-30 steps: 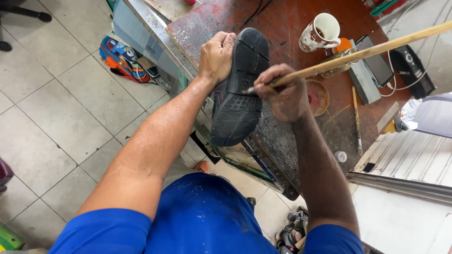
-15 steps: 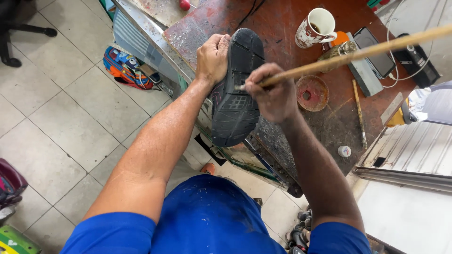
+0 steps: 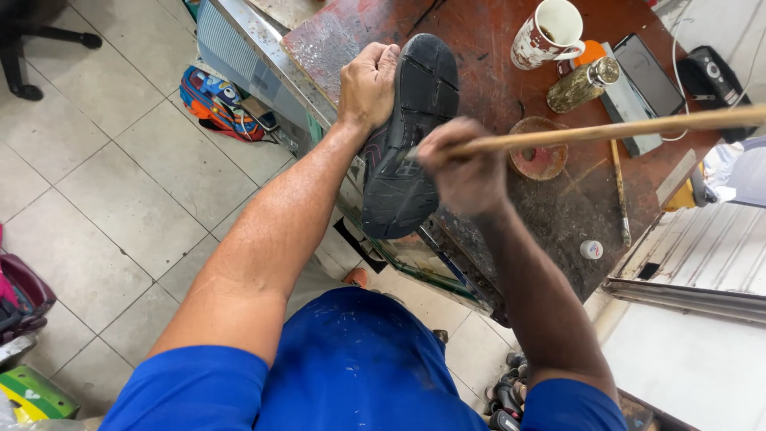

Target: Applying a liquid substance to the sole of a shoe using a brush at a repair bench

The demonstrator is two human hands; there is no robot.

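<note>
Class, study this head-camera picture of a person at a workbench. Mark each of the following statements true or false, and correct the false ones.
1. The left hand grips a dark shoe with its sole turned up. True.
2. The right hand holds a metal hammer. False: it holds a long wooden stick, whose near end meets the sole.
3. A mug stands on the reddish worktable. True.
4. The mug lies tipped over on the tiled floor. False: it stands upright on the table.
5. The person wears a blue top. True.
</note>
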